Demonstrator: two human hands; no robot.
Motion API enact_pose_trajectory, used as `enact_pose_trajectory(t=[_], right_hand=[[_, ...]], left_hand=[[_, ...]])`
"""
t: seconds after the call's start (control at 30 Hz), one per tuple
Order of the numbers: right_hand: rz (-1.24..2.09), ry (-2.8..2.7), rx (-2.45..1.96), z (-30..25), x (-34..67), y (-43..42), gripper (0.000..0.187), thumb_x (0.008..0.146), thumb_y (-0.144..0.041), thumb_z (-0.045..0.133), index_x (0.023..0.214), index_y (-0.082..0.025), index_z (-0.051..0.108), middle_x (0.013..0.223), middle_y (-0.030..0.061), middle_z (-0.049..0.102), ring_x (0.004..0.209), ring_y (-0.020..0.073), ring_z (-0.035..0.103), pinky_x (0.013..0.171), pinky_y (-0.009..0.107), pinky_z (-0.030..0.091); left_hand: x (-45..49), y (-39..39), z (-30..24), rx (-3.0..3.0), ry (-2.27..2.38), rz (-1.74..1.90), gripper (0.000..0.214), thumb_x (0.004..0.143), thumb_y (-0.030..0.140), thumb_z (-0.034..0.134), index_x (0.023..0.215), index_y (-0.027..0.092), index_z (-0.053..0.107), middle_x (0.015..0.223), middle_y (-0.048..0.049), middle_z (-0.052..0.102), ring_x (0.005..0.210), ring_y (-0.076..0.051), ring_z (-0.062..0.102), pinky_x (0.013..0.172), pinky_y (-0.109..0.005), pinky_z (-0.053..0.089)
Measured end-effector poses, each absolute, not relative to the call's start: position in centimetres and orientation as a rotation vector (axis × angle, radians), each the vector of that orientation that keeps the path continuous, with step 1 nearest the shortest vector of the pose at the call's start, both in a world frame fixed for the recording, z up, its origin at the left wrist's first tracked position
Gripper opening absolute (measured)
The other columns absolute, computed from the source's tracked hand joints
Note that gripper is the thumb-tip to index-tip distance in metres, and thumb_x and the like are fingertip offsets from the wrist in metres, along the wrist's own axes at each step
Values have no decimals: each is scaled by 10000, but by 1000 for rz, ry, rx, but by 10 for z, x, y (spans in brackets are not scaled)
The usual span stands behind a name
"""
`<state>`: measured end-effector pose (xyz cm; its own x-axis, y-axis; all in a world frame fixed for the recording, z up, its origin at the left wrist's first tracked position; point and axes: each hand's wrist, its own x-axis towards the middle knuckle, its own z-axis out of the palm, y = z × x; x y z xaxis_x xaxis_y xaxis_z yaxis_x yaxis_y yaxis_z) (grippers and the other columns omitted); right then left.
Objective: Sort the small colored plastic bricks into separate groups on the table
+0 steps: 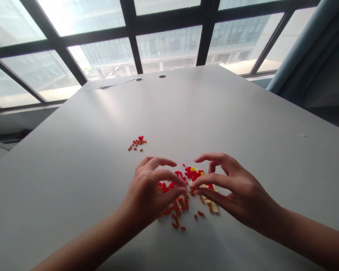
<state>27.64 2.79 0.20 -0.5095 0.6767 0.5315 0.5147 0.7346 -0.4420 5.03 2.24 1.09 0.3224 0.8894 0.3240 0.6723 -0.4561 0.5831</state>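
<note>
A loose pile of small toy building bricks lies on the white table between my hands. Red bricks (192,174) are toward the back, brown studded bricks (182,204) at the front left, and cream bricks (214,207) at the right. My left hand (155,184) hovers over the pile's left side, thumb and index tips brought close together; anything between them is too small to make out. From the right, my right hand (234,188) pinches with thumb and index at a small brown brick (192,191), its other fingers raised. Both hands hide parts of the pile.
A smaller group of brown and red pieces (137,143) lies farther back on the white table (87,158). Two round cable holes are near the far edge, by a flat sheet (113,82). Large windows stand beyond, and a blue-grey curtain (302,49) hangs at right.
</note>
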Motion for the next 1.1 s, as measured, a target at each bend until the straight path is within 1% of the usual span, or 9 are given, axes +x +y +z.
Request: enact_pose_trajectory(t=[0.1,0.3,0.4,0.5,0.6,0.7,0.8,0.97,1.1], right_hand=[[224,-2216,-850,5,274,25,147,925,-278,596,897,-258,739,1130,93,611,868,194,591,804,392,538],[105,-2234,-805,14,275,22,159,915,-248,619,882,-304,764,1051,64,641,816,166,597,744,338,505],[94,-2260,-783,16,274,23,191,931,-248,596,880,-311,770,1026,58,650,779,154,587,732,333,489],[112,-2273,-778,14,276,27,181,935,-236,590,951,-293,761,1072,77,639,790,157,583,739,342,487],[127,-2283,-829,9,283,36,162,931,-248,592,976,-266,747,1127,94,633,803,175,589,764,370,481],[156,-2358,-883,4,292,44,151,925,-253,591,905,-262,740,1124,87,646,831,206,604,778,395,451],[176,-2446,-917,2,298,47,138,905,-222,605,858,-260,729,1138,85,653,865,224,617,797,404,425],[309,-2588,-890,10,298,45,115,809,-160,709,802,-274,727,1087,60,683,854,209,635,785,368,417],[411,-2710,-840,18,299,43,132,774,-189,756,786,-319,747,1052,36,686,838,194,634,761,339,397]], left_hand=[[59,11,13,2166,1304,905,76,746,284,799,797,322,758,1040,-12,710,999,-220,622,919,-428,497],[61,9,17,1978,1260,909,66,742,254,801,761,287,747,991,-7,715,972,-204,652,870,-369,526],[61,10,17,1939,1259,874,55,758,244,784,754,283,745,1002,-7,715,968,-202,654,869,-366,524],[57,14,15,2067,1299,898,54,780,240,762,761,286,739,1016,-8,712,978,-212,635,890,-397,501],[44,28,12,2392,1495,982,74,825,250,713,764,286,736,1062,-27,705,1046,-268,584,921,-479,443],[21,47,6,2670,1908,966,142,893,251,619,818,265,739,1150,-74,685,1111,-341,532,874,-528,397],[-2,63,-2,2795,2135,884,135,895,244,606,846,250,732,1176,-95,670,1112,-363,534,833,-526,376],[-19,72,-15,2937,2169,744,130,886,232,610,867,257,735,1169,-102,664,1125,-356,532,824,-518,362],[-20,76,-20,2977,2196,825,135,888,258,624,828,229,742,1177,-110,665,1125,-352,531,835,-492,342]])
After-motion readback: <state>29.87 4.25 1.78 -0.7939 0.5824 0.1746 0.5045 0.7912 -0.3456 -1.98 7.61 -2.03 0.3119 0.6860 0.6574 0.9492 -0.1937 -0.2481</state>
